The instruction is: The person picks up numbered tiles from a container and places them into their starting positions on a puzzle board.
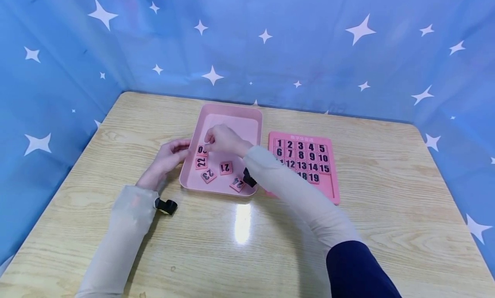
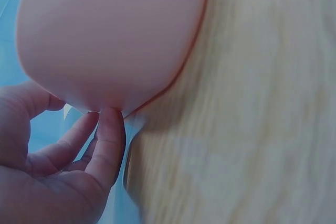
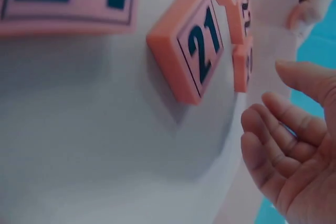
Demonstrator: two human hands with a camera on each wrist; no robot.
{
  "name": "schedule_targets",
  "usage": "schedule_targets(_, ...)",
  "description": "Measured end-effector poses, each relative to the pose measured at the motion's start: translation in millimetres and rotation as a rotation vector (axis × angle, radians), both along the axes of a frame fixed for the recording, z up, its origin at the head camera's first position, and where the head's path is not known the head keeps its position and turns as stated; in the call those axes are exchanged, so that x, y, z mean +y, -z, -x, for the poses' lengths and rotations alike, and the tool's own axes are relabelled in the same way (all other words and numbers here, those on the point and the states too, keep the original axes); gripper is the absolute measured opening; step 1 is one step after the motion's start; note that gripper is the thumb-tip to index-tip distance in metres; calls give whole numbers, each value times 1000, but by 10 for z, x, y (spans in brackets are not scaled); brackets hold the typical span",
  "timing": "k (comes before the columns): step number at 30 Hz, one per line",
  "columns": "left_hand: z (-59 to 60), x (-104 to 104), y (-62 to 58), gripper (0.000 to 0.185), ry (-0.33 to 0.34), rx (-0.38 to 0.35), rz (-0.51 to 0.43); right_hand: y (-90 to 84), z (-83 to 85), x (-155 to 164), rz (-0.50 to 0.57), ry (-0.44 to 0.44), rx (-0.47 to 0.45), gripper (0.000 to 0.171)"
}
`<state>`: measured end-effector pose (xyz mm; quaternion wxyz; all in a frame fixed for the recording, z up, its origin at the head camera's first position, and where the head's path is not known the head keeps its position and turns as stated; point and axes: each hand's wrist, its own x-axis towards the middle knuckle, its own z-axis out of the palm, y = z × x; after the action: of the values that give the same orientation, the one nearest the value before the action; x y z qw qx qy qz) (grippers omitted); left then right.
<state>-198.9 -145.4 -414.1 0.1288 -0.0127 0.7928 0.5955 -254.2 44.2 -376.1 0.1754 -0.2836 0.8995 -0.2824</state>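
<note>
Left hand: we see the left hand [image 1: 169,154] at the 9 o'clock side of the shallow pink plastic tray [image 1: 232,112]; its fingers [image 2: 107,140] are only loosely bent and touch the tray's outer wall, clasping nothing.
Tray: the shallow pink plastic tray lies flat on the pale wood-grain table [image 1: 239,246], its long axis running from 6 to 12 o'clock; the far half of its floor is bare.
Loose tiles: we count five small pink square number tiles in the tray's near half; tile 22 [image 1: 201,162] and tile 23 [image 1: 208,174] lie at the 8 o'clock corner; tile 21 [image 1: 226,167] lies near the middle; tile 24 [image 1: 237,184] lies at 5 o'clock; all lie flat and apart.
Right hand: the right hand [image 1: 223,139] hangs over the tray, its fingertips down on the partly hidden tile [image 1: 202,150] just above tile 22; whether it pinches that tile we cannot tell.
Board: the pink square number puzzle board [image 1: 305,165] lies at 3 o'clock of the tray, just beside it; tiles 1 to 19 sit in its frame.
</note>
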Motion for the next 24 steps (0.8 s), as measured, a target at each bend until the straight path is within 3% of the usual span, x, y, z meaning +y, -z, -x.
schedule_targets(9, 8, 3, 39, 42, -5, 19, -26, 121, -25, -83, -86, 28, 9, 16)
schedule_targets(16, -28, -30, 34, 42, 2, 57, -105, 134, -28, -109, -110, 33, 36, 20)
schedule_targets(24, -11, 6, -6, 43, -12, -3, -25, 91, -25, -70, -116, 1, 37, 22)
